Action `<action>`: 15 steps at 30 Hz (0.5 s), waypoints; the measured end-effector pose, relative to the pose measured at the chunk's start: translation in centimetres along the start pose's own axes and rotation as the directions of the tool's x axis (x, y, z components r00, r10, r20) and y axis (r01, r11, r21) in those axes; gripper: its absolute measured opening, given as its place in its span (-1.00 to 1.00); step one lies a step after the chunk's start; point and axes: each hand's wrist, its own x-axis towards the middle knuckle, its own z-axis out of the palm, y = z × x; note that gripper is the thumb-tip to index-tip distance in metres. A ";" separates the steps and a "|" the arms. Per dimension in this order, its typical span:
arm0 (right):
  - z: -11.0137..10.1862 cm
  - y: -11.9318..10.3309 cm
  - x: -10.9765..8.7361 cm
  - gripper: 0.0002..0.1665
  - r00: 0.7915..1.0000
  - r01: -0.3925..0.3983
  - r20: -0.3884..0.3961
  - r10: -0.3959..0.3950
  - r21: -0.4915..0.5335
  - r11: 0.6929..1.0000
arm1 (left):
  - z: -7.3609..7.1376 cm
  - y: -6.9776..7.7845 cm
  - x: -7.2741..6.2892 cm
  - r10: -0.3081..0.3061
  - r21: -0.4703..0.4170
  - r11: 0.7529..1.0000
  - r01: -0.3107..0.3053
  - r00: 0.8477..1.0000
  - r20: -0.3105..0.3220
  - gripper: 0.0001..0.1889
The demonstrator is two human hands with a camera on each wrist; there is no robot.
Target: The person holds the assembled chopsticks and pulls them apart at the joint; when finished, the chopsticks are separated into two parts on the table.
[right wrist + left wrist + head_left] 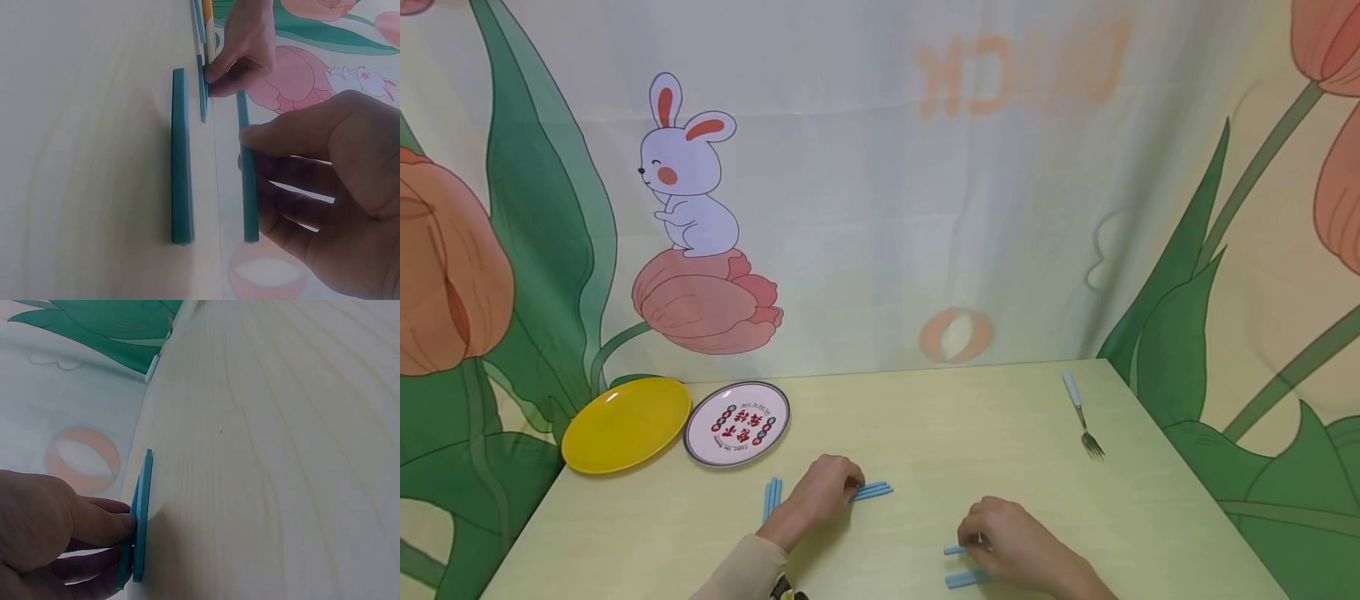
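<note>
My left hand is at the middle of the table, holding a thin blue stick between thumb and fingers. Another blue stick lies right alongside it, and a small bundle of blue sticks sticks out past the fingertips in the head view. Farther right, my right hand pinches a single blue stick, raised off the table. Below that hand, a blue stick or closely laid sticks rest on the tabletop, partly covered by the hand in the head view.
More blue sticks lie left of my left wrist. A yellow plate and a white printed plate stand at the back left of the pale table. At the back right is a fork. A printed curtain hangs behind.
</note>
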 end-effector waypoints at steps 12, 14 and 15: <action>0.3 0.1 0.0 -0.87 0.995 -0.055 0.082 0.054 0.005 0.998 | 0.0 0.1 0.0 0.008 0.010 1.000 -0.008 1.000 -0.002 -0.85; 0.4 0.2 0.0 -0.87 0.993 -0.065 0.097 0.064 -0.001 0.998 | -0.1 0.1 0.0 0.009 0.005 1.000 -0.009 1.000 -0.004 -0.86; 0.4 0.2 0.0 -0.88 0.992 -0.072 0.106 0.072 -0.001 0.997 | -0.1 0.1 0.1 0.011 0.002 1.000 -0.011 1.000 -0.006 -0.86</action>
